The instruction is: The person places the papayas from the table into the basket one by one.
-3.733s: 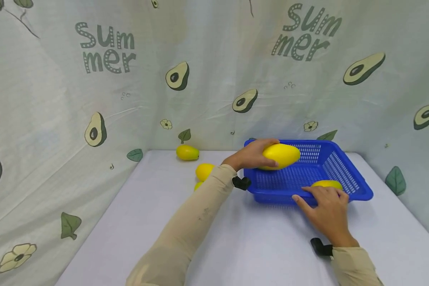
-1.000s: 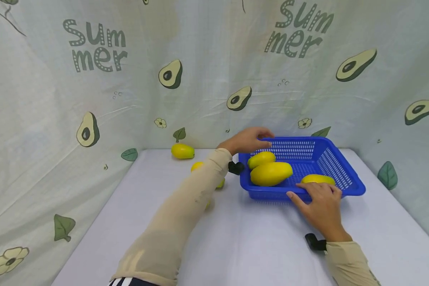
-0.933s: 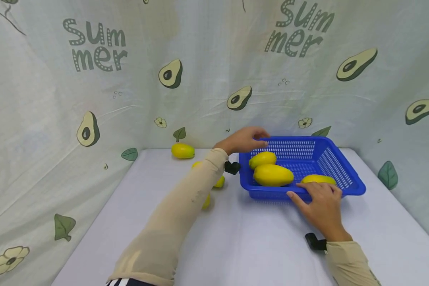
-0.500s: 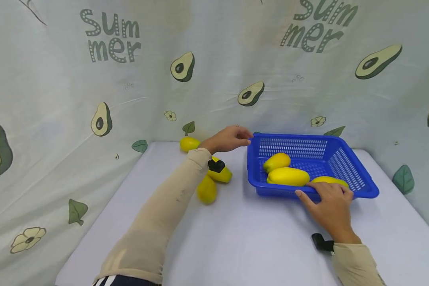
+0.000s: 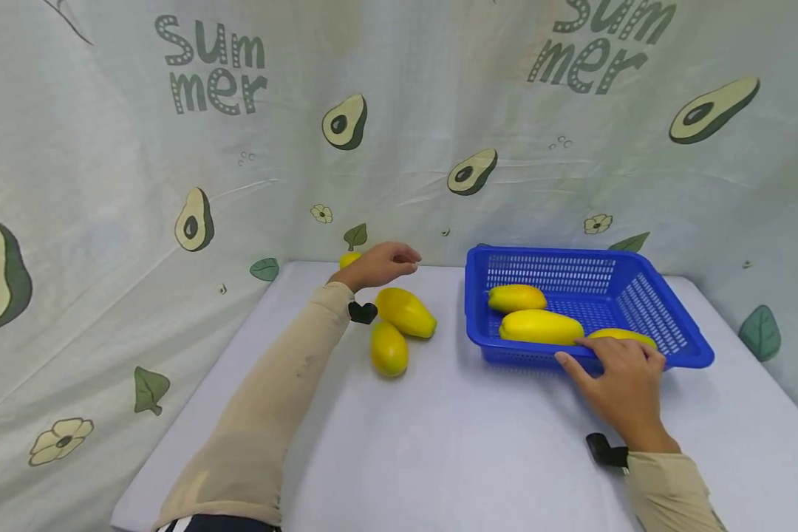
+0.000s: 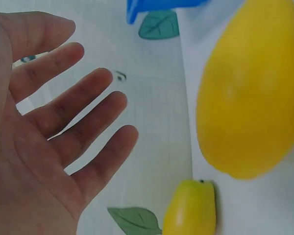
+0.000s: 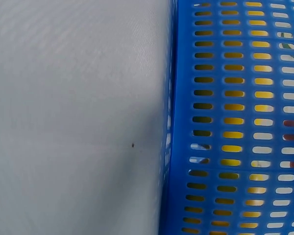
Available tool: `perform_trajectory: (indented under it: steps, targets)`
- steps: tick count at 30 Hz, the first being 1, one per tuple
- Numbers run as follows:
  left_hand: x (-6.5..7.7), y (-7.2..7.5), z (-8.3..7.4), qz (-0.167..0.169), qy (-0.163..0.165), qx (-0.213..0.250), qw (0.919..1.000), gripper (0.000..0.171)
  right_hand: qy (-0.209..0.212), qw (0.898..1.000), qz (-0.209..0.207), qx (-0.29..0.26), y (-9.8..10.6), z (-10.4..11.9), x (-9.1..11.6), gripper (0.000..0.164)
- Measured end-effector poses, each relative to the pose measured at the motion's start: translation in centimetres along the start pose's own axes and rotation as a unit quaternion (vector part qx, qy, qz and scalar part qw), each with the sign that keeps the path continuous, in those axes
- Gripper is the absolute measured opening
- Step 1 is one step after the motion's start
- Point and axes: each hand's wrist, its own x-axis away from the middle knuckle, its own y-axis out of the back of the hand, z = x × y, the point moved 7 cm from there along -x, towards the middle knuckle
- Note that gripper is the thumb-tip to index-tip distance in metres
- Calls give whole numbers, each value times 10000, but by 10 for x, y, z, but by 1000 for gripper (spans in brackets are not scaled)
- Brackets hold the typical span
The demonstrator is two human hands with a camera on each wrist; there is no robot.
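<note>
My left hand (image 5: 380, 264) hovers over the back left of the table with fingers spread apart and nothing in them, as the left wrist view shows. Just to its front lies a large yellow papaya (image 5: 406, 312), touching a smaller one (image 5: 389, 350). Another papaya (image 5: 349, 259) at the back edge is mostly hidden behind that hand. On the right, a blue plastic basket (image 5: 691, 336) contains papayas: one at the back (image 5: 516, 298), a bigger one (image 5: 541, 326) and a third (image 5: 623, 337). My right hand (image 5: 621, 388) grips its front rim, fingers over the top and thumb outside.
A white cloth covers the table (image 5: 479, 451). Directly behind it hangs a pale curtain (image 5: 386, 192) printed with avocados and leaves. The basket's slotted wall (image 7: 235, 107) fills the right side of the right wrist view.
My left hand put the large papaya into the basket beside another, let go, and moved left over the table. My right hand has stayed on the rim. The head view has shifted slightly.
</note>
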Motion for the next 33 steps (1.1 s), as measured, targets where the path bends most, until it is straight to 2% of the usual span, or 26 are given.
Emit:
perform_trajectory:
  steps: [2,5,8,11,14,20,28,33]
  targets:
    - [2,7,10,-214,27,-27,9998,30,13,10000,-19,34,1,0,0,54]
    - [5,18,25,-705,140,-169,9973,27,34,10000,-36,51,2,1,-2,53]
    - [8,27,40,-1164,329,-461,9916,25,35,10000,-28,78,2,2,-2,53]
    - [10,31,55,-1416,565,-890,9843,27,55,9999,-22,83,1,3,-1,52]
    - [10,33,69,-1431,776,-1115,9803,31,70,9999,-61,86,1,3,1,52]
    - [4,32,92,-1151,1249,-1160,9786,41,57,9998,-121,123,3,2,6,51]
    - [-13,28,122,-857,1611,-1409,9731,62,84,9995,-279,119,3,-2,7,49]
    - [-20,22,139,-780,1652,-1453,9724,62,213,9991,-358,92,0,0,6,48]
